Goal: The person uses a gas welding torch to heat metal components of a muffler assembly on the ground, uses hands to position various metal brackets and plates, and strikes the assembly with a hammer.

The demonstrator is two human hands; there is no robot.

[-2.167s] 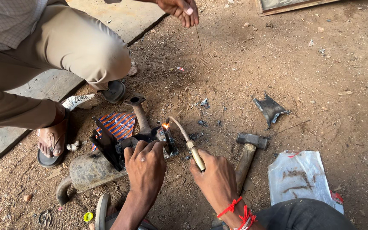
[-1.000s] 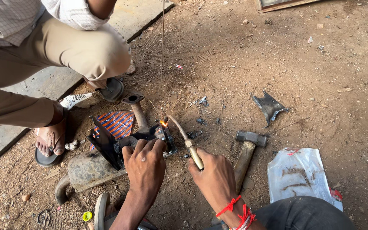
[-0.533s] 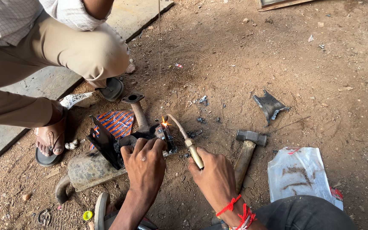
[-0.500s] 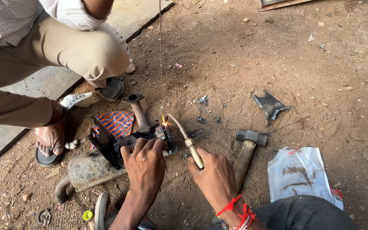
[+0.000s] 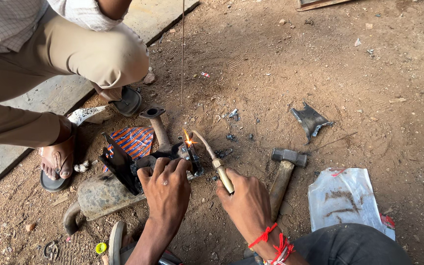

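My left hand (image 5: 167,185) presses down on a dark metal bracket (image 5: 123,164) fixed to a rusty exhaust part (image 5: 101,195) lying on the dirt. My right hand (image 5: 245,198), with red thread at the wrist, grips a brass-handled gas torch (image 5: 216,159). Its curved tip points left, and a small orange flame (image 5: 188,141) burns against the bracket's upper edge. A thin wire rod (image 5: 182,49) hangs down from above, ending short of the flame.
A crouching person in tan trousers and sandals (image 5: 57,164) sits at the left. A hammer (image 5: 285,169) lies right of my right hand. A bent metal scrap (image 5: 311,119), a clear plastic bag (image 5: 344,198) and an orange striped packet (image 5: 134,141) lie on the dirt.
The other person's hand has lifted out of view at the top; only the thin rod still hangs down. My hands and the torch have stayed put, flame still burning.
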